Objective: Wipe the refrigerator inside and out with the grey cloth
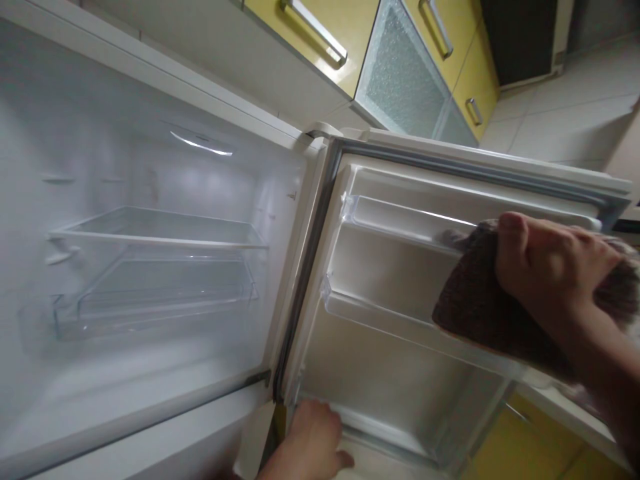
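My right hand (555, 267) is closed around a bunched brown cloth (475, 300), its fingers pressed into the fabric. The cloth lies against the inner side of the open fridge door (380, 360), over the right part of the upper clear door shelf (400, 219) and the lower clear door shelf (380, 320). Low in the view, my left hand (315, 433) grips the bottom edge of the door near the hinge side. Its fingers curl over that edge and the thumb points right; the fingertips are hidden.
To the left is the lit fridge interior (165, 373), with a glass shelf (160, 227) and a clear drawer or tray (165, 300) below it. Yellow cabinets (310, 33) with metal handles hang behind the fridge. More yellow cabinet fronts (525, 440) show under the door.
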`<state>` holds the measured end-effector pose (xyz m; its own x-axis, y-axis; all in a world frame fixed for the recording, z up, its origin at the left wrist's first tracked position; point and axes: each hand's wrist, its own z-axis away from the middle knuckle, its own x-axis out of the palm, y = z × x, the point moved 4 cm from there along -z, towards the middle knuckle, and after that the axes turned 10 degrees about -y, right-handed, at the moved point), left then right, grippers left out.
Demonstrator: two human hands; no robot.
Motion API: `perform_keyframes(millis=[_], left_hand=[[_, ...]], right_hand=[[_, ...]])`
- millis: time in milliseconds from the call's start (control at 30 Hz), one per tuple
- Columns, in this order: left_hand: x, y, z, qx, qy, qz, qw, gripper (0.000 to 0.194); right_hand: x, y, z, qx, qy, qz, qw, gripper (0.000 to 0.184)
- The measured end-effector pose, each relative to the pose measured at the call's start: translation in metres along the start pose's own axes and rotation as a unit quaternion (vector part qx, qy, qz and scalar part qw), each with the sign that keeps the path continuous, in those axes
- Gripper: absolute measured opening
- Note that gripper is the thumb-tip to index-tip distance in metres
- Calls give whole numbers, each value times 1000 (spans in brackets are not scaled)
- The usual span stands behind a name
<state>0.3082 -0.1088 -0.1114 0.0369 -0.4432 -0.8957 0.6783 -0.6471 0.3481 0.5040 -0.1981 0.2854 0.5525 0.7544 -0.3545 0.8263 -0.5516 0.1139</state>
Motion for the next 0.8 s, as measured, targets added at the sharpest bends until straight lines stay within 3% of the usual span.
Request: perform_keyframes(millis=[167, 267, 333, 400, 467, 567, 667, 800], left_hand=[[0, 5, -5, -22, -20, -51, 998, 66], [-2, 5, -5, -29, -5, -53, 998, 67], [-3, 3, -2, -29, 11, -59, 998, 70], [-5, 0, 1, -33, 9, -70, 997, 74], [-7, -1, 4, -39, -1, -76, 996, 79], [-10, -1, 6, -51, -16, -81, 995, 85], [-10, 1, 7, -53, -24, -95, 994, 84], [-10, 0, 10, -25, -15, -80, 996, 68]], right_hand=[[-21, -107, -1, -115, -9, -63, 991, 60], [-30, -166, -6, -164, -10, -113, 980, 69], [-32, -188, -9, -196, -21, -142, 970, 75], [-34, -195, -11, -227, -42, -150, 961, 78], [-35, -186, -11, -255, -69, -135, 955, 78], [-36, -146, -8, -258, -96, -84, 958, 79], [-32, -82, -4, -217, -109, -12, 970, 76], [-23, 15, 2, -114, -109, 75, 985, 71]])
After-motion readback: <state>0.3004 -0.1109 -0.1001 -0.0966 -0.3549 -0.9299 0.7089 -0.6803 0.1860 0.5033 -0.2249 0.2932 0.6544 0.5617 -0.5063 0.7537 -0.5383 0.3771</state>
